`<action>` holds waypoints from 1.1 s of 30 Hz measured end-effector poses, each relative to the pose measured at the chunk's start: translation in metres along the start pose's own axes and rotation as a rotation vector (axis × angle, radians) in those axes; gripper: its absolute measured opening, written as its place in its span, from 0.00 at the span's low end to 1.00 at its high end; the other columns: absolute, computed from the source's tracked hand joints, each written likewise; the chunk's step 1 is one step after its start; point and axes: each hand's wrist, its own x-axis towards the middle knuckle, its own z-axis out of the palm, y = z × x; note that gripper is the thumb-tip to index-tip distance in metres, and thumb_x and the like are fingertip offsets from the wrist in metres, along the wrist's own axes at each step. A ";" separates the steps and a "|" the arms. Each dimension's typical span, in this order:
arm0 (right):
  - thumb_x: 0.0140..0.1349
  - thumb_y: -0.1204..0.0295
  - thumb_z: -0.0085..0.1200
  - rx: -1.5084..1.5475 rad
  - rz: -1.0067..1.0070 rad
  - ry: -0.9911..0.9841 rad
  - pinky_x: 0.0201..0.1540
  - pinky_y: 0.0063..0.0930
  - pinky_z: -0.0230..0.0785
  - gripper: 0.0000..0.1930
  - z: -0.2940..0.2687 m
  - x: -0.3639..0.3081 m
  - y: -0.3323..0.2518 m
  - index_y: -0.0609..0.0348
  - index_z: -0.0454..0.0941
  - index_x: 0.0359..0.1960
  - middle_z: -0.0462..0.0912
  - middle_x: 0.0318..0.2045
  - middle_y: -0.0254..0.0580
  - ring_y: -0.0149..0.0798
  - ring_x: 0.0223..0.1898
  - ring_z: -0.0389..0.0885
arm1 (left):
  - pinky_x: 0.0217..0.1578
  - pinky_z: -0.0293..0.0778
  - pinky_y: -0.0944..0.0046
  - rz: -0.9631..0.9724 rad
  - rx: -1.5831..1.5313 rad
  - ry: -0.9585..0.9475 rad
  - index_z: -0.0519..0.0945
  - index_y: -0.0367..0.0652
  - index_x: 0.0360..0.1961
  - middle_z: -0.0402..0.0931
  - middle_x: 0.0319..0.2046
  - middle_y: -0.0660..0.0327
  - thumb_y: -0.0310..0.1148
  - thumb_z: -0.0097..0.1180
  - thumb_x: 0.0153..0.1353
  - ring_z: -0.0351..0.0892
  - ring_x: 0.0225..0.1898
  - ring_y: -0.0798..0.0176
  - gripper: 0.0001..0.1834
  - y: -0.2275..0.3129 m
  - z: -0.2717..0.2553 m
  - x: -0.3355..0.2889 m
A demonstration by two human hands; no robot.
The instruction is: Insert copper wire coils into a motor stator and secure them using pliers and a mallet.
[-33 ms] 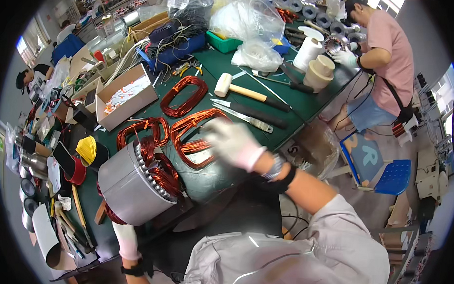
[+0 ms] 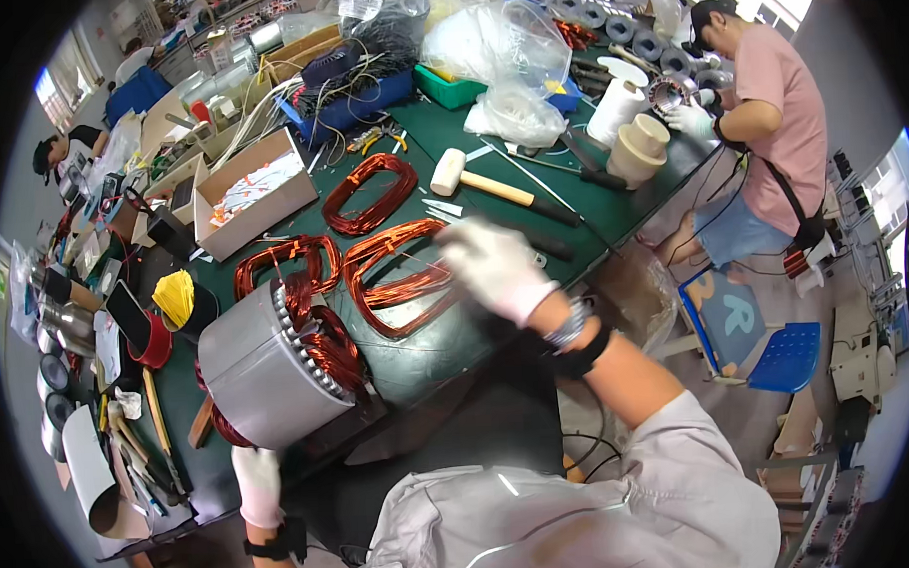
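Observation:
A grey metal stator (image 2: pixel 267 366) lies on its side near the table's front edge, copper windings (image 2: pixel 327 354) bulging from its slotted end. My left hand (image 2: pixel 258 486), in a white glove, is at its lower rim; the fingertips are out of sight. To the right, my gloved right hand (image 2: pixel 494 268) hovers beside the right end of a loose copper coil (image 2: pixel 401 316) and covers part of a knife (image 2: pixel 442 207). Its fingers are blurred and partly turned away, so any held thing cannot be made out. Two more coils lie behind, one upper (image 2: pixel 369 194), one left (image 2: pixel 323 259).
A mallet (image 2: pixel 491 188) lies beyond my right hand. An open carton (image 2: pixel 257 206) and a cup of yellow strips (image 2: pixel 178 299) stand at left. Across the table, a person (image 2: pixel 779 122) handles a smaller stator (image 2: pixel 668 94). A blue chair (image 2: pixel 785 358) is to the right.
My right hand has moved right and slightly down, from over the loose coil to its right end and the knives. My left hand has barely shifted at the stator's rim.

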 end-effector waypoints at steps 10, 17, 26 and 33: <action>0.64 0.67 0.60 -0.867 0.054 0.018 0.57 0.53 0.79 0.19 -0.078 0.024 0.146 0.53 0.82 0.57 0.85 0.48 0.52 0.58 0.54 0.84 | 0.41 0.70 0.45 0.240 0.449 0.080 0.79 0.41 0.30 0.78 0.30 0.52 0.48 0.83 0.44 0.77 0.38 0.42 0.27 0.057 0.048 -0.030; 0.65 0.70 0.60 -1.065 0.110 -0.005 0.52 0.57 0.81 0.11 -0.058 0.046 0.112 0.57 0.80 0.47 0.87 0.43 0.57 0.62 0.49 0.87 | 0.43 0.73 0.48 0.190 0.537 0.102 0.85 0.40 0.31 0.82 0.30 0.53 0.60 0.73 0.56 0.81 0.37 0.46 0.29 0.066 0.050 -0.037; 0.74 0.67 0.54 -0.010 0.375 0.077 0.21 0.32 0.72 0.08 -0.075 -0.024 -0.006 0.58 0.74 0.44 0.75 0.23 0.39 0.34 0.18 0.75 | 0.57 0.77 0.47 0.188 0.657 0.185 0.81 0.36 0.56 0.82 0.50 0.47 0.42 0.73 0.57 0.81 0.55 0.42 0.29 0.014 -0.087 0.007; 0.75 0.73 0.51 0.250 0.170 0.126 0.23 0.23 0.69 0.06 -0.037 -0.083 -0.132 0.61 0.73 0.48 0.72 0.24 0.32 0.25 0.19 0.70 | 0.53 0.79 0.48 0.038 0.747 -0.029 0.83 0.39 0.49 0.80 0.44 0.50 0.39 0.69 0.63 0.81 0.52 0.44 0.18 -0.023 -0.101 0.017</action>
